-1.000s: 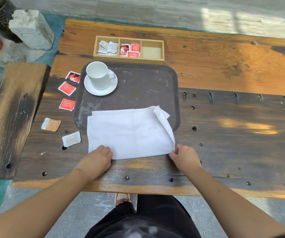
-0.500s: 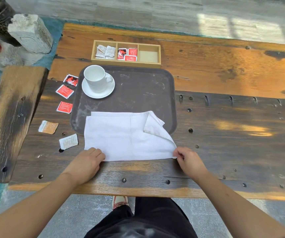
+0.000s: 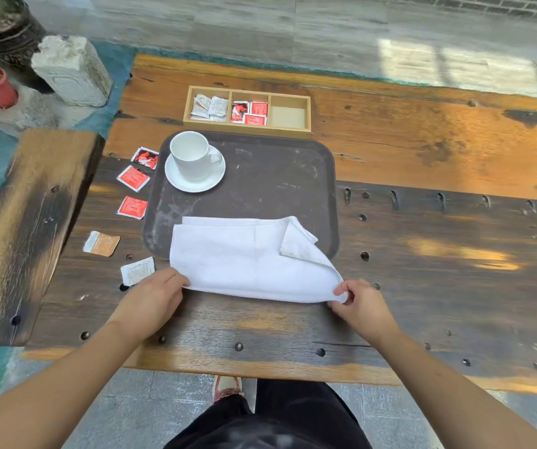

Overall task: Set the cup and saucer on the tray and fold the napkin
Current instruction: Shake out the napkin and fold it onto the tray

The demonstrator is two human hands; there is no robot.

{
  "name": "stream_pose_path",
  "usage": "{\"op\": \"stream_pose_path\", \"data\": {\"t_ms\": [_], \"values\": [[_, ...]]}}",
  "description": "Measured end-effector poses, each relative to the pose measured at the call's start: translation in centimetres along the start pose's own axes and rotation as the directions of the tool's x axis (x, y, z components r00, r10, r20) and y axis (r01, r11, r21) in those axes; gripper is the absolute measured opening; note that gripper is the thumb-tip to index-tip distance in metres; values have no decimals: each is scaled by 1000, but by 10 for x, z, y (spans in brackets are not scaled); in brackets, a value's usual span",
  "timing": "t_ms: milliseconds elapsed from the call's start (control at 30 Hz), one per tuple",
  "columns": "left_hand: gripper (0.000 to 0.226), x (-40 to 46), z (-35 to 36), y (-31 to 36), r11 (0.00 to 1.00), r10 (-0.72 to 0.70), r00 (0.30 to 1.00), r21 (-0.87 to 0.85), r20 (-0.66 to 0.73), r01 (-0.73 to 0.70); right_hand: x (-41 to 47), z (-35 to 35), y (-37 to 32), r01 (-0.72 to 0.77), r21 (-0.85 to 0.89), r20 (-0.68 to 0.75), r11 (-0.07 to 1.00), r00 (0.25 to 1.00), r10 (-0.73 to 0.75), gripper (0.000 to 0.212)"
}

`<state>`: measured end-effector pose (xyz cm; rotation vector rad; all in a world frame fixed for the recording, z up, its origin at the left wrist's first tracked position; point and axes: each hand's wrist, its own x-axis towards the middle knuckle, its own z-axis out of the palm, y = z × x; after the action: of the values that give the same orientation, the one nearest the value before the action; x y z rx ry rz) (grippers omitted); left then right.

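A white cup stands upright on its white saucer at the far left corner of the dark brown tray. A white napkin lies half on the tray's near edge and half on the table, its right corner flipped over. My left hand grips the napkin's near left corner. My right hand pinches the near right corner between thumb and fingers, and the near edge is lifted slightly off the table.
A wooden three-compartment box with white and red sachets sits behind the tray. Loose red sachets, an orange one and a white one lie left of the tray. A wooden bench adjoins the table at left.
Both hands have closed on the napkin's near corners and raised its near edge. The flipped right corner has folded further inward.
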<state>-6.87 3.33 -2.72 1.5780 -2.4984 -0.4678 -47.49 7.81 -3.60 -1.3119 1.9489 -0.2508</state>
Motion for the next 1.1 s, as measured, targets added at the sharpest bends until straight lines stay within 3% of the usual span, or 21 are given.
{"op": "stream_pose_path", "data": {"t_ms": [233, 333, 467, 567, 667, 700, 767, 867, 933, 1000, 1100], "values": [[22, 34, -54, -5, 995, -15, 972, -97, -235, -8, 7, -49, -35, 156, -67, -189, 986, 968, -166, 15], [21, 54, -83, -10, 991, -54, 960, -136, -276, 16, 13, -74, -55, 107, 201, -232, 974, 971, -59, 12], [17, 79, -120, -14, 980, -81, 951, -197, -298, 22, 15, -102, -88, -20, 680, -96, 733, 989, 116, 19], [22, 93, -147, -15, 974, -84, 938, -225, -336, 6, 14, -125, -109, -57, 817, -9, 574, 994, 112, 26], [28, 103, -171, -15, 973, -79, 937, -232, -341, -2, 15, -146, -130, -4, 863, -35, 506, 997, 69, 24], [28, 106, -178, -16, 972, -83, 936, -237, -341, 0, 15, -152, -136, 21, 847, -49, 531, 998, 38, 19], [26, 110, -191, -16, 969, -104, 936, -244, -335, 21, 15, -162, -144, 94, 706, -108, 702, 994, -24, 17], [22, 114, -207, -15, 971, -138, 931, -230, -339, 60, 13, -176, -153, 217, 283, -262, 934, 954, -142, 13], [12, 116, -217, -14, 973, -150, 929, -219, -338, 78, 12, -186, -162, 288, 28, -306, 957, 914, -266, 8], [6, 119, -228, -14, 976, -152, 931, -198, -331, 88, 13, -196, -168, 316, -103, -305, 943, 893, -332, 15], [8, 125, -239, -16, 940, -256, 919, -300, -300, 164, 18, -206, -174, 357, 13, -295, 934, 894, -337, 21]]}}
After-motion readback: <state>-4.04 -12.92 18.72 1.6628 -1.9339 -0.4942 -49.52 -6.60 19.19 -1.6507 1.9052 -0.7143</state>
